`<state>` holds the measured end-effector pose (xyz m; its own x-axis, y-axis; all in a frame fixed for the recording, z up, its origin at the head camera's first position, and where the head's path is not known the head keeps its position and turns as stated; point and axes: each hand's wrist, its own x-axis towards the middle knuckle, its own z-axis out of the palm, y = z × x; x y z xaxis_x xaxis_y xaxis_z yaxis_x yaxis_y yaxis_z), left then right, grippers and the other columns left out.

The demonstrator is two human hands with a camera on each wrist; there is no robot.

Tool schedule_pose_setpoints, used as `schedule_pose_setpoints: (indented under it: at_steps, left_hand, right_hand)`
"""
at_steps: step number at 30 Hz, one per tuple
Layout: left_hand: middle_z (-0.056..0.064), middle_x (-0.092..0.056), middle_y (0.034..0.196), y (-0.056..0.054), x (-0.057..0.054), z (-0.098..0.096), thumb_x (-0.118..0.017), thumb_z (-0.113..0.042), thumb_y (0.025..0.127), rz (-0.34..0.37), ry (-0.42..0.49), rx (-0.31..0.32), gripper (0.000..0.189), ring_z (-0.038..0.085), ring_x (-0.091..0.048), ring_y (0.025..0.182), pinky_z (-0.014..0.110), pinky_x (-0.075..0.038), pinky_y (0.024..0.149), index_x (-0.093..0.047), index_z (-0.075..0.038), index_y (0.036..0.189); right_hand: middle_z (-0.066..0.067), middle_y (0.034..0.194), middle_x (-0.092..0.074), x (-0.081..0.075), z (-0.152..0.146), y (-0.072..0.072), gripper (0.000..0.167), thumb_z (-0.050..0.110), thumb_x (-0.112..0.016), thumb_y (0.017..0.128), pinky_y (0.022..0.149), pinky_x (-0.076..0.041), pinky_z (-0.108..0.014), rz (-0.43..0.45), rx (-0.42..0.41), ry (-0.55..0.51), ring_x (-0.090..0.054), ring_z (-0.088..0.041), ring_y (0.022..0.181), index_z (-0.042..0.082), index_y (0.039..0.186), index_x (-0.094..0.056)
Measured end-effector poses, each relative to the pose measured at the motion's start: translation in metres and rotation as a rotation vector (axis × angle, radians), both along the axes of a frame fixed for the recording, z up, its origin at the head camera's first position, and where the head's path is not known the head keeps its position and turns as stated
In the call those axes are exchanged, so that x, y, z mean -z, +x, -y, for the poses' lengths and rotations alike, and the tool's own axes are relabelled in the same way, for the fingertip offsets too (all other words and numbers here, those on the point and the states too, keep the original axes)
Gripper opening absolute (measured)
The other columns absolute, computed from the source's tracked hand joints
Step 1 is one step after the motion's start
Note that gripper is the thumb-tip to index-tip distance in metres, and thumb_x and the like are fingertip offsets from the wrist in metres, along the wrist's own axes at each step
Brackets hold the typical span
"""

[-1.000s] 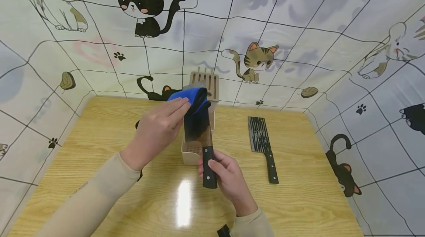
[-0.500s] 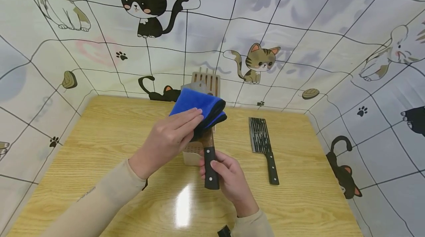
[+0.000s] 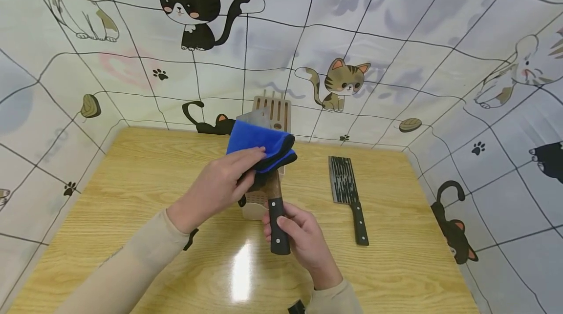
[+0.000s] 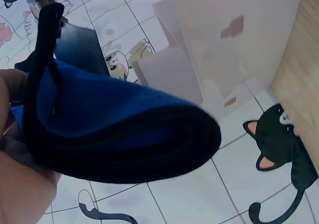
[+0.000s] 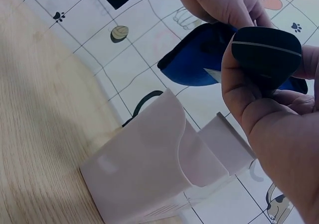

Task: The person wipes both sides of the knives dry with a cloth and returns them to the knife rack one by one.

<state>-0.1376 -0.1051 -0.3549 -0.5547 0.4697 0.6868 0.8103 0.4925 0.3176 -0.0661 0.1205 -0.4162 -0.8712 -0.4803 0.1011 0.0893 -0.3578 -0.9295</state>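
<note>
In the head view my right hand (image 3: 305,243) grips the black riveted handle of a kitchen cleaver (image 3: 279,231), held up over the table. A folded blue cloth (image 3: 252,138) with black edging lies around the cleaver's blade, hiding most of it; only the far end and the part by the handle show. My left hand (image 3: 215,184) pinches that cloth, its fingers on the upper face and the thumb underneath. From the right wrist view, the handle's butt end (image 5: 266,50) points toward the camera, with the cloth (image 5: 199,57) behind it.
Below and behind the cleaver stands a beige knife holder (image 5: 144,159), its slotted top (image 3: 283,106) against the cat-print wall covering. To the right, a second cleaver (image 3: 345,182) with a dark patterned blade lies on the wooden table (image 3: 396,265).
The cloth and my left hand moved toward the handle, baring the blade's far end, then shifted slightly back left. My right hand stays nearly still on the handle.
</note>
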Motion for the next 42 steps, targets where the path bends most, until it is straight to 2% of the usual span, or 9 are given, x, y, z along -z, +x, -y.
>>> schedule_pose_setpoints:
  at_steps: [3,9,14,19,24,31,38,42]
  left_hand:
    - [0.019,-0.068,0.134,-0.002,-0.001,0.001,-0.064,0.003,0.094,0.022,-0.033,-0.021,0.035,0.033,-0.065,0.125,0.048,-0.056,0.101,-0.068,0.003,0.128]
    - [0.018,-0.066,0.137,-0.009,-0.003,0.005,-0.066,0.004,0.094,0.081,-0.066,-0.058,0.035,0.035,-0.057,0.135,0.051,-0.042,0.117,-0.068,0.002,0.130]
    - [0.020,-0.061,0.144,-0.010,-0.005,0.009,-0.067,0.001,0.095,0.129,-0.071,-0.090,0.036,0.037,-0.054,0.138,0.053,-0.048,0.111,-0.070,-0.001,0.130]
    - [0.021,-0.063,0.140,-0.008,-0.005,0.010,-0.072,0.001,0.091,0.164,-0.064,-0.088,0.034,0.038,-0.060,0.131,0.054,-0.055,0.100,-0.074,-0.004,0.125]
    - [0.023,-0.066,0.133,-0.004,-0.007,0.007,-0.079,0.003,0.085,0.103,-0.082,-0.079,0.032,0.041,-0.064,0.125,0.054,-0.056,0.100,-0.078,-0.005,0.116]
    - [0.021,-0.072,0.120,-0.007,-0.002,0.001,-0.081,0.007,0.079,-0.046,-0.068,-0.115,0.030,0.036,-0.068,0.115,0.050,-0.059,0.094,-0.080,-0.006,0.106]
    - [0.018,-0.076,0.110,-0.010,-0.002,0.000,-0.077,0.011,0.078,-0.076,-0.021,-0.134,0.031,0.034,-0.072,0.106,0.047,-0.061,0.090,-0.080,-0.002,0.106]
    - [0.019,-0.076,0.110,-0.013,-0.003,0.002,-0.076,0.012,0.079,-0.072,0.003,-0.148,0.032,0.034,-0.072,0.106,0.047,-0.061,0.091,-0.079,0.000,0.109]
  right_hand:
    - [-0.007,0.108,-0.067,0.001,0.000,0.000,0.035,0.004,-0.045,0.106,0.082,-0.062,-0.029,0.000,0.005,0.023,-0.068,-0.011,0.090,-0.011,0.135,-0.055]
    - [-0.009,0.108,-0.065,0.002,-0.001,0.001,0.039,0.004,-0.045,0.106,0.083,-0.063,-0.031,0.006,0.003,0.033,-0.068,-0.011,0.090,-0.019,0.138,-0.048]
    - [-0.010,0.108,-0.065,0.001,-0.001,0.001,0.041,0.004,-0.045,0.107,0.084,-0.063,-0.030,0.002,-0.013,0.022,-0.068,-0.011,0.091,-0.021,0.139,-0.045]
    - [-0.009,0.109,-0.065,0.003,0.001,0.002,0.042,0.003,-0.044,0.106,0.083,-0.063,-0.029,-0.014,-0.009,0.017,-0.069,-0.011,0.091,-0.024,0.139,-0.042]
    - [-0.008,0.108,-0.066,0.005,0.003,0.002,0.045,0.002,-0.043,0.106,0.081,-0.063,-0.028,-0.038,-0.006,0.008,-0.069,-0.010,0.091,-0.029,0.138,-0.036]
    - [-0.007,0.108,-0.066,0.005,0.004,0.004,0.040,0.001,-0.042,0.105,0.080,-0.063,-0.027,-0.036,-0.016,-0.010,-0.069,-0.010,0.090,-0.023,0.137,-0.044]
    - [-0.008,0.109,-0.065,0.004,0.005,0.005,0.038,0.002,-0.043,0.106,0.081,-0.063,-0.027,-0.036,-0.028,-0.013,-0.068,-0.010,0.090,-0.019,0.138,-0.046]
    - [-0.008,0.109,-0.065,0.004,0.004,0.004,0.037,0.002,-0.042,0.107,0.082,-0.063,-0.028,-0.053,-0.042,-0.022,-0.069,-0.010,0.091,-0.016,0.138,-0.048]
